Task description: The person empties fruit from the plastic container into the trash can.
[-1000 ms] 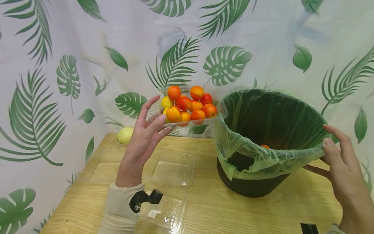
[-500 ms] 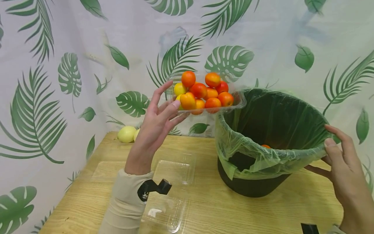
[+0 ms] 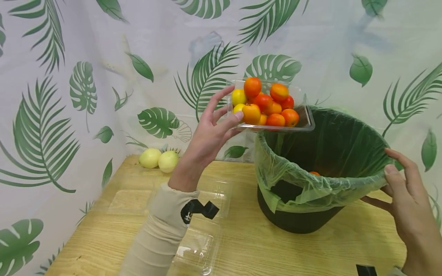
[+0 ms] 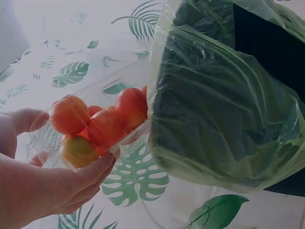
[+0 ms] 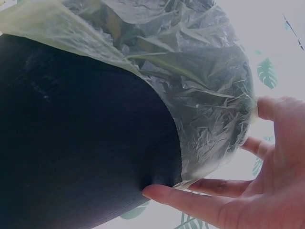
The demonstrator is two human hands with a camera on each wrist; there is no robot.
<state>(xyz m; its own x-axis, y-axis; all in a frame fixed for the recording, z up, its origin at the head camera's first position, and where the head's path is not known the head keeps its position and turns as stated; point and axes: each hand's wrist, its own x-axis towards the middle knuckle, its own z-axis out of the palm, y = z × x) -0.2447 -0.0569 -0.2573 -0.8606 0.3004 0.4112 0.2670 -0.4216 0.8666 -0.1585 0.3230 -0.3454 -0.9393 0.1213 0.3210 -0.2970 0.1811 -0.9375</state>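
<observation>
My left hand holds a clear plastic box by its left end, thumb on the near rim. Several small red, orange and yellow tomatoes are heaped in it, mostly toward the hand. The box is up off the table, its right end overlapping the left part of the bin's mouth in the head view. The black trash bin wears a pale green liner folded over its rim. My right hand grips the bin's right side at the rim, fingers spread along the outer wall.
A small orange-red piece shows inside the bin; the bottom is hidden. Two pale yellow-green round fruits sit at the table's back left corner. Clear plastic trays lie on the wooden table. A leaf-print curtain hangs close behind.
My left hand has carried the box of tomatoes up and to the right, over the bin's left edge. The second pale fruit has come into sight. My right hand stays on the bin.
</observation>
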